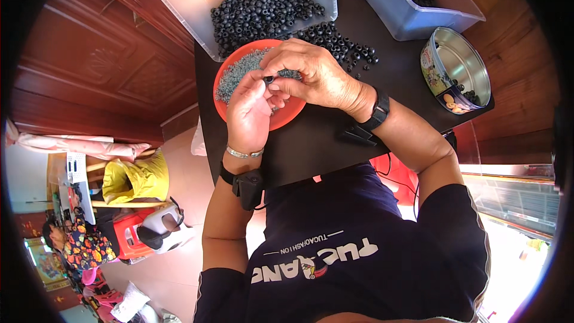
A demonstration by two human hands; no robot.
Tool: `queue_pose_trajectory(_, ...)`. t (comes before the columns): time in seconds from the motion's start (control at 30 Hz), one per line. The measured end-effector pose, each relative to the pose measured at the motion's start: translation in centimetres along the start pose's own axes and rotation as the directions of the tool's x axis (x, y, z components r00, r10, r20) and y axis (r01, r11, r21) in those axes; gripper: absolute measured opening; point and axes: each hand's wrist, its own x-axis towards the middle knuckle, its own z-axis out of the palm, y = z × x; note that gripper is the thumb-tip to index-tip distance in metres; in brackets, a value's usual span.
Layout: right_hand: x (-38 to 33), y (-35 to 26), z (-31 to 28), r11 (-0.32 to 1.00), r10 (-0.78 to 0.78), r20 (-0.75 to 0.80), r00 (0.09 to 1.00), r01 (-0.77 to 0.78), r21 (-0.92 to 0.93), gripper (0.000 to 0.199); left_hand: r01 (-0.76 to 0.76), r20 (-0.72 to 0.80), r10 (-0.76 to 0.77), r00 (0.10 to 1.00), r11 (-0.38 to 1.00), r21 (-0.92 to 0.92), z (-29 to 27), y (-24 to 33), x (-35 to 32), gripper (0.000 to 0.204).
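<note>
A small black bead [269, 79] sits between the fingertips of both my hands, above an orange-red bowl [291, 116]. My left hand [250, 110] pinches it from the left, palm turned up. From the right, my right hand [320, 75] closes thumb and fingers on the same bead and covers part of the bowl. Inside the bowl lie many small grey-blue pieces [238, 78], too small to name for certain. Behind it, a clear plastic bin [179, 9] lies tipped toward me, with a heap of black beads [269, 12] spilling from it onto the dark table [323, 143].
A second clear bin [412, 21] with dark beads stands at the far right. Nearer, a round tin [439, 75] holds a few black beads. Under my right wrist lies a black object [359, 136]. Off to the left are a yellow bag [136, 178] and another person [89, 239].
</note>
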Motion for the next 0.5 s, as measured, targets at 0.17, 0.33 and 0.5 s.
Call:
queue_pose_trajectory(0.17,-0.1,0.0,-0.1,1.0,0.016,0.021,1.0,-0.016,-0.007,0.029,-0.019,-0.011,0.02,1.0,0.997,0.075,0.1,0.1,0.0,0.023)
queue_pose_trajectory(0.33,-0.3,0.5,-0.1,0.999,0.045,0.018,0.999,-0.045,0.004,0.026,0.0,-0.024,0.003,1.0,0.992,0.124,-0.1,0.3,0.1,0.025)
queue_pose_trajectory(0.5,-0.2,0.9,-0.1,0.993,0.075,0.005,0.997,-0.074,-0.096,0.021,-0.052,-0.12,0.057,0.991,0.998,0.043,-0.9,0.8,0.1,0.023)
